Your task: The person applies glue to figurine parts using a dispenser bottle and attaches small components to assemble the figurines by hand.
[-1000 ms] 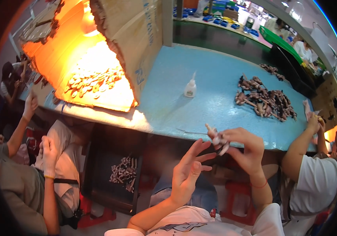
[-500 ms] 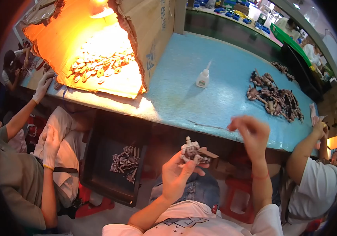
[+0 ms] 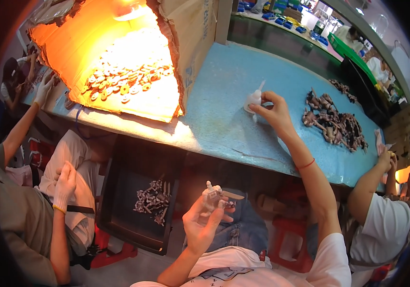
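Observation:
Above my lap, my left hand (image 3: 200, 224) grips a small pale toy figure (image 3: 212, 197) with a rounded head knob and a flat tan piece jutting from its side. Over the blue tabletop, my right hand (image 3: 273, 111) is closed around a small white squeeze bottle (image 3: 252, 99) with a thin pointed nozzle. The bottle is upright or nearly so; whether its base touches the table I cannot tell. Dark brown and grey figure parts (image 3: 334, 122) lie heaped on the table to the right of this hand.
A torn cardboard box (image 3: 193, 52) holds many small round pieces (image 3: 119, 79) under a bright lamp. Below the table edge, a black bin (image 3: 119, 210) contains more figure parts (image 3: 153, 201). Co-workers sit on both sides; a gloved hand (image 3: 65, 184) is at left. A red stool (image 3: 291, 244) stands at right.
My right hand has reached forward and left from the table's front edge and taken hold of the bottle. My left hand has shifted slightly down and left with the figure.

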A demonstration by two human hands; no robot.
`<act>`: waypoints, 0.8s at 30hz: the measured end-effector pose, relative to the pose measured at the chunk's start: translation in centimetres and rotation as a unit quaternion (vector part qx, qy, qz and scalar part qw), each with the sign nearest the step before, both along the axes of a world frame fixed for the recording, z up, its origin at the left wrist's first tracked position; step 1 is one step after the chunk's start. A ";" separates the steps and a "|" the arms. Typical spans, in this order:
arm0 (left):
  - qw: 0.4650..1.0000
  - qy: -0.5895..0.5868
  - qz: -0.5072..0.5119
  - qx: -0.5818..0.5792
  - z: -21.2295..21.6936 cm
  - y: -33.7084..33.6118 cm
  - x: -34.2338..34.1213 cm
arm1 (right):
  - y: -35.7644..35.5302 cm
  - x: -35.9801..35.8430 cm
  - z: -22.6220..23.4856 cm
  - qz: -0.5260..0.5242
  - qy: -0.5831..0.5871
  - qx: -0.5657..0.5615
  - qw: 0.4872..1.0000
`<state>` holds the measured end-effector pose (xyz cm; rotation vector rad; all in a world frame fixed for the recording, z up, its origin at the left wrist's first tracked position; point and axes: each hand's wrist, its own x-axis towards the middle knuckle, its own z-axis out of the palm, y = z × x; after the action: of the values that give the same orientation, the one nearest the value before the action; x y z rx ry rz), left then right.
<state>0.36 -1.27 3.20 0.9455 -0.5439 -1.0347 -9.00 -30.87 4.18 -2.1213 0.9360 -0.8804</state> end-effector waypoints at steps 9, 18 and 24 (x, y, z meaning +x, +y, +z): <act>0.995 -0.093 0.033 0.012 -1.3 0.9 0.4 | 7.6 -3.6 3.6 0.049 -0.155 0.095 0.982; 0.940 -0.319 0.118 -0.030 -0.5 -0.2 0.3 | 16.1 -9.1 4.1 -0.057 -0.192 -0.060 0.978; 0.874 -0.447 0.187 -0.035 -0.7 0.0 0.5 | 19.2 -8.6 4.2 -0.010 -0.268 -0.051 0.962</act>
<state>0.83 -1.32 2.48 1.3881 -1.0962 -0.1691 -17.58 -11.70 8.36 -1.8048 0.6367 -1.4448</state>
